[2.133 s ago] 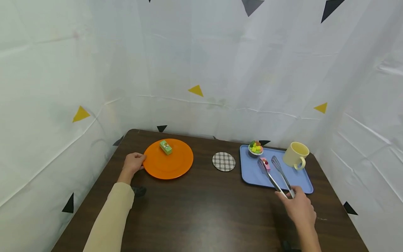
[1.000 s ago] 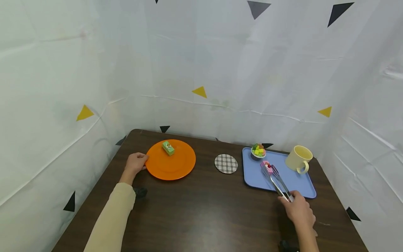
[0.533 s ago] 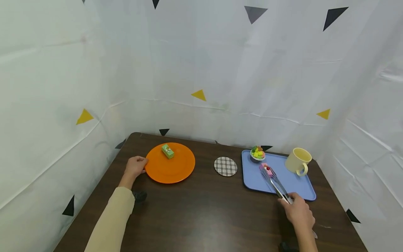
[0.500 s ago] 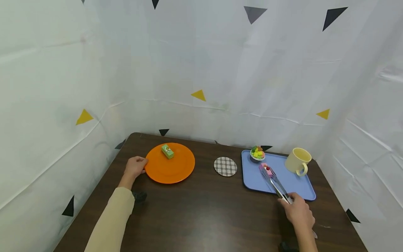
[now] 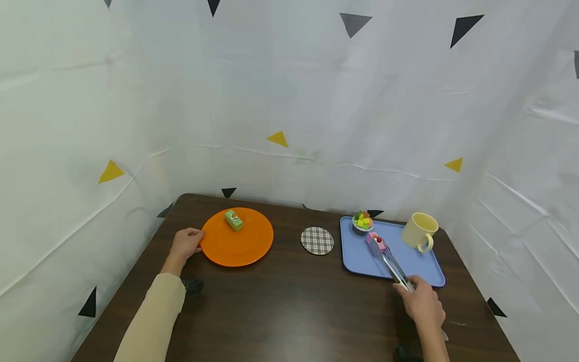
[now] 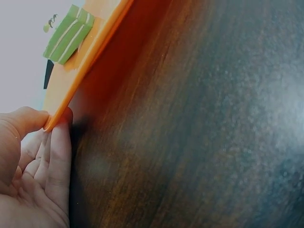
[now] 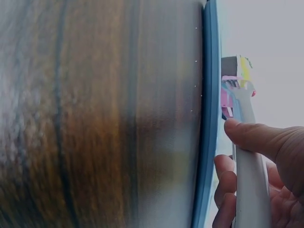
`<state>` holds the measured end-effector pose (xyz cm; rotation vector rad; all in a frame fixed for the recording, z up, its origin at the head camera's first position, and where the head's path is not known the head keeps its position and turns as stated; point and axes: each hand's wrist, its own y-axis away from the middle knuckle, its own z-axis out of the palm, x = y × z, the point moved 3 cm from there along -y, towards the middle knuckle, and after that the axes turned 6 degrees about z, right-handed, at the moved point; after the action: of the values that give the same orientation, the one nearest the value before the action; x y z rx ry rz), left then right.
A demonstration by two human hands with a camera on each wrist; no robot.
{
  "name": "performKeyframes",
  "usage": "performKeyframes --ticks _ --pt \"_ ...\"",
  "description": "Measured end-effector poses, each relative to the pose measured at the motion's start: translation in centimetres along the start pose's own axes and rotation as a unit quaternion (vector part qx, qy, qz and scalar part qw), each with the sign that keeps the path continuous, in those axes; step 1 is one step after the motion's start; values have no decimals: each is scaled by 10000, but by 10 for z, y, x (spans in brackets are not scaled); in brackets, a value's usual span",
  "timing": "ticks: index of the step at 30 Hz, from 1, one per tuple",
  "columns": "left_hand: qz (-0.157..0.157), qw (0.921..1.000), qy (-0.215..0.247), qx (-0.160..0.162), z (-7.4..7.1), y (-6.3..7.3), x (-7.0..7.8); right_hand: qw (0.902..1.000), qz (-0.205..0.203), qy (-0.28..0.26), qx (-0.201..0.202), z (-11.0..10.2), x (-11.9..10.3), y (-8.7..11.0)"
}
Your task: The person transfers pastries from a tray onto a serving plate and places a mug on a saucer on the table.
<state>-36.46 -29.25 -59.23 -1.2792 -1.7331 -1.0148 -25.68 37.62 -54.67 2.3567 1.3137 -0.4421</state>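
Observation:
My left hand (image 5: pixel 186 245) pinches the left rim of an orange plate (image 5: pixel 239 246), thumb on top and fingers beneath, as the left wrist view shows. On the plate sits a green layered toy cake slice (image 5: pixel 233 220). In my right hand (image 5: pixel 424 304) are metal tongs (image 5: pixel 393 269), gripped between thumb and fingers. Their tips lie on either side of a pink toy cake slice (image 5: pixel 376 241) topped with a red berry. This slice is at the blue tray's (image 5: pixel 362 261) left part, just in front of a small bowl of toy food (image 5: pixel 362 222).
A yellow mug (image 5: pixel 420 231) stands at the tray's back right, handle toward the front. Between plate and tray lies a round checked coaster (image 5: pixel 317 241). The dark wooden table (image 5: pixel 289 306) meets white sheeting at its back and sides.
The tongs' tips were spread apart around the pink cake slice and have come together on it. My left hand stays at the plate's rim. The head view has shifted slightly.

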Motion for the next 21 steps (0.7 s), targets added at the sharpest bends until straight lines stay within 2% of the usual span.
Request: performKeyframes --ticks 4,11,17,21 --pt "38 9999 49 -89 -1 3 2 9999 -52 -74 60 -6 -6 8" --pt "22 9999 113 -41 -2 4 2 9995 -279 -48 159 -12 -21 21" --pt "7 9999 97 -42 -1 6 2 9984 -536 -70 194 -9 -41 30" --pt "-31 9999 31 95 -1 11 7 9973 -696 -155 145 -3 -57 34"
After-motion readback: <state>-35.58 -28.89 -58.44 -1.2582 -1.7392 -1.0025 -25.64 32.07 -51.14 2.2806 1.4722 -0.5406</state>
